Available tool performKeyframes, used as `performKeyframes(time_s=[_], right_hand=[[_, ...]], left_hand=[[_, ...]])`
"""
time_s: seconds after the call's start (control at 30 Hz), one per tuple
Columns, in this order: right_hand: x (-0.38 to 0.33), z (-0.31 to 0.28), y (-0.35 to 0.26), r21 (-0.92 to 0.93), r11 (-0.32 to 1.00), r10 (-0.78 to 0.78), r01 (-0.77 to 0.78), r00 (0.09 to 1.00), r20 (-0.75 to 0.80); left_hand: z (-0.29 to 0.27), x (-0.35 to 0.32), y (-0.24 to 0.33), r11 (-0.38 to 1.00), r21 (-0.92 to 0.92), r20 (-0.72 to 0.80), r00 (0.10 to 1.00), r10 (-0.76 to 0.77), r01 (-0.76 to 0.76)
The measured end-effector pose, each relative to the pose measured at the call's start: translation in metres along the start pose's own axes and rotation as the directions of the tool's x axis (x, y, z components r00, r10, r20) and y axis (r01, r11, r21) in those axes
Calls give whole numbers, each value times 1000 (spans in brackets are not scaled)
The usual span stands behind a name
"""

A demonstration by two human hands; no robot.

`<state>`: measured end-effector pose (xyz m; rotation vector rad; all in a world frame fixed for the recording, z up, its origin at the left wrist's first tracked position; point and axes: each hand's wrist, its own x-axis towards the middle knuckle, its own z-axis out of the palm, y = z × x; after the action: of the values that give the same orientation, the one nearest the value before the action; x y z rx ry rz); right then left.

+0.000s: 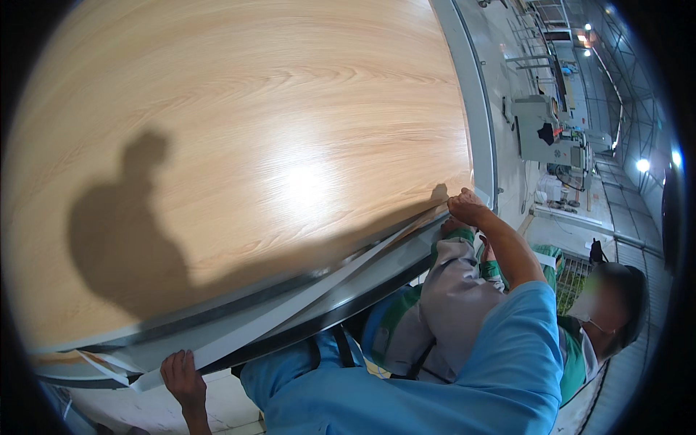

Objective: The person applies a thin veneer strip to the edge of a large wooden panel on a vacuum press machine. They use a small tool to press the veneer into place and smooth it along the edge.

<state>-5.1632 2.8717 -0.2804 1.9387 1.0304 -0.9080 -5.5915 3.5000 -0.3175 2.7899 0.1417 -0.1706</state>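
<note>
1. The wood-grain panel was large and light oak in colour, glossy, with a bright glare patch near its centre and a person's shadow at about eight o'clock.
2. The white edge strip ran along the panel's lower edge, from seven o'clock up toward three o'clock, hanging partly loose from the edge.

Left hand low, fingers curled, right hand outstretched, pinching

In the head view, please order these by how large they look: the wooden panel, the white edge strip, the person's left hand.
1. Wooden panel
2. White edge strip
3. Left hand
</note>
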Motion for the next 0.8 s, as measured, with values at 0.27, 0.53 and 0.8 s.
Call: performKeyframes(time_s=[0.27,0.53,0.8], right_hand=[[-8,56,30,-46,994,102,-101,994,31],[-22,97,59,-49,982,183,-183,983,-11],[-27,123,69,-90,968,232,-235,972,-41]], left_hand=[[0,-2,-11,996,87,72,997,-33,26],[-2,1,-10,989,121,181,977,-109,88],[-18,1,-8,979,184,210,969,-130,91]])
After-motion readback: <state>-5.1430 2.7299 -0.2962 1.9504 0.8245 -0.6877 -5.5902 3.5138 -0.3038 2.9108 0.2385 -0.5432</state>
